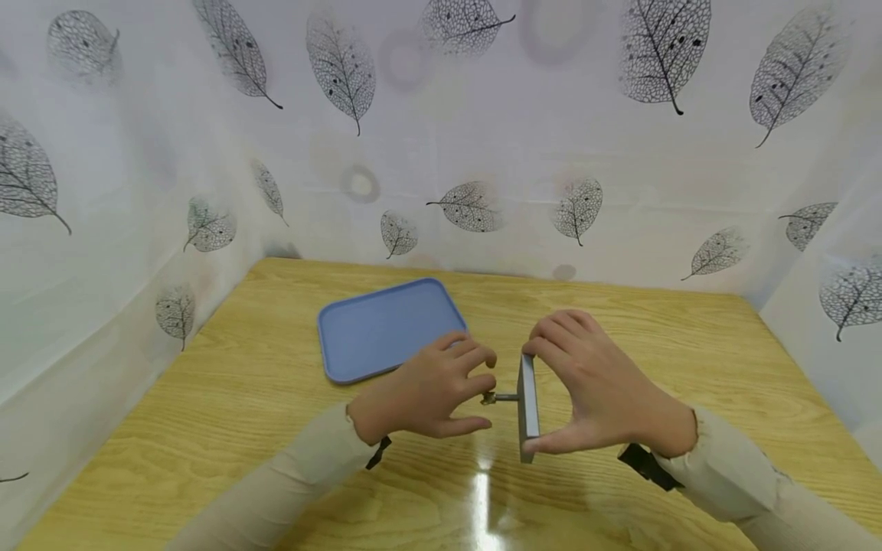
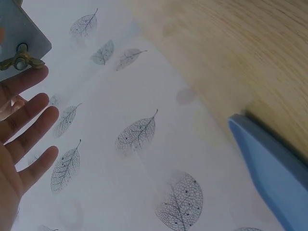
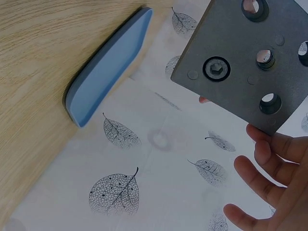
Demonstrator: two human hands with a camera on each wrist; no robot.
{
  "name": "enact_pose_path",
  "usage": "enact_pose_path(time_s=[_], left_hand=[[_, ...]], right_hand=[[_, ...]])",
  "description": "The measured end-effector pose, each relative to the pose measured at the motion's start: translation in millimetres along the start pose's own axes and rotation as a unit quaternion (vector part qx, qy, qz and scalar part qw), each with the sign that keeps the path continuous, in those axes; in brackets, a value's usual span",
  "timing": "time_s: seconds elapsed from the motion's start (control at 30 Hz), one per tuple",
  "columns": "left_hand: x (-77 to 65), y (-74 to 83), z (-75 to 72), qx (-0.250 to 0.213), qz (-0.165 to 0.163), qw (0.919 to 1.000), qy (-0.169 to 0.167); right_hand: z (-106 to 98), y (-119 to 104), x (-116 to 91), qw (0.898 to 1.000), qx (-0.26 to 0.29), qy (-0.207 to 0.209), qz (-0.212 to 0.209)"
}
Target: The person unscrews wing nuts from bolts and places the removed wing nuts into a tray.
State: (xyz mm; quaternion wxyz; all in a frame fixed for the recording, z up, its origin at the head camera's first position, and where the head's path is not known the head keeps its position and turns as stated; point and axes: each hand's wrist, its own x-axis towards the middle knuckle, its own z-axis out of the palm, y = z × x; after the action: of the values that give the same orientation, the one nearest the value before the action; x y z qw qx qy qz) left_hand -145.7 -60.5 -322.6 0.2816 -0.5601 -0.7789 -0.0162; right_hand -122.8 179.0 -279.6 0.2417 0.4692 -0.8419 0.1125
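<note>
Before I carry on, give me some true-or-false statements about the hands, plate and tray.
The right hand grips the metal plate. True.
The blue tray lies on the table. True.
The metal plate rests in the blue tray. False: it is held apart from it.
The wing nut is on the left hand's side. True.
The left hand grips the blue tray. False: its fingers are by the wing nut.
Every plate hole is unfilled. False: one holds a socket-head screw.

Plate (image 1: 529,405), perhaps metal, in right fingers (image 1: 549,353)
</note>
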Motion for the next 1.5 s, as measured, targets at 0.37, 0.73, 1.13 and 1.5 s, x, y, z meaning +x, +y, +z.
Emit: enact_pose_path(time_s=[0.37,0.73,1.13,1.5], left_hand=[[1.0,-3.3,0.7,0.028,-0.025,0.9992,0.016],[-0.5,1.1,3.5,0.023,0.000,0.9997,0.011],[0.9,-1.2,1.8,0.015,-0.017,0.9996,0.014],[1.0,-2.6,1.5,0.045,-0.015,0.9978,0.045]], right_hand=[[0.1,0.4,-0.3,1.000,0.001,-0.001,0.003],[1.1,1.0,-1.5,1.000,0.004,0.000,0.003],[0.6,1.2,-1.2,1.000,0.006,-0.001,0.004],[0.9,1.0,-0.6,1.000,0.005,0.001,0.003]])
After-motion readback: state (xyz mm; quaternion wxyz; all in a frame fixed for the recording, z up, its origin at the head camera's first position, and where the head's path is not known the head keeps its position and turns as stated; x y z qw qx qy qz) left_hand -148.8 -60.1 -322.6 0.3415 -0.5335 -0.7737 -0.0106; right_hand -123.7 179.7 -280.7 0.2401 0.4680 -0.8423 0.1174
